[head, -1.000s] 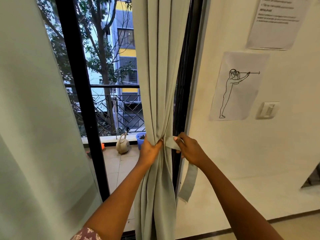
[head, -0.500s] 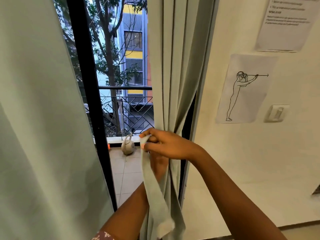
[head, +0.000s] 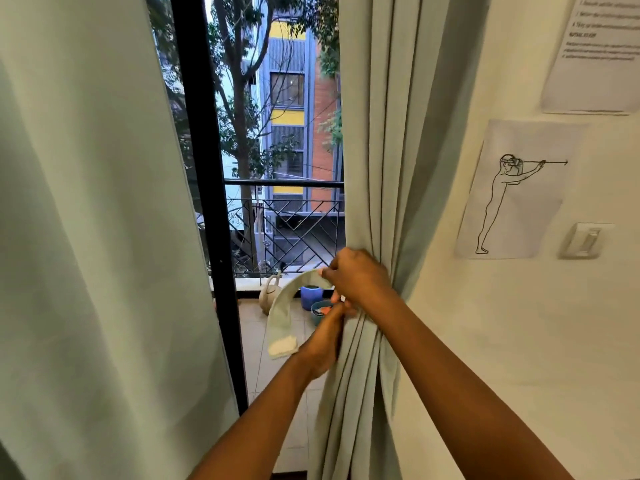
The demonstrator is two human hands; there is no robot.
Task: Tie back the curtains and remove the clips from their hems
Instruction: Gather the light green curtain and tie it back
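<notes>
The left curtain [head: 86,237] hangs loose along the left edge of the window, untied; the right curtain [head: 377,168] is gathered at the window's right edge beside the wall [head: 519,341]; the tie-back strap [head: 282,320] arcs left off the bunch, free end dangling. Right hand [head: 360,277] pinches the strap's upper end; left hand [head: 320,344] grips the gathered folds below. Step in hand appears to be tying; next, fasten the strap's ends around the bunch. No clips visible.

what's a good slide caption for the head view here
Both hands work a fabric tie-back strap around the gathered right curtain: right hand pinches the strap, left hand grips the bunched folds.
</notes>
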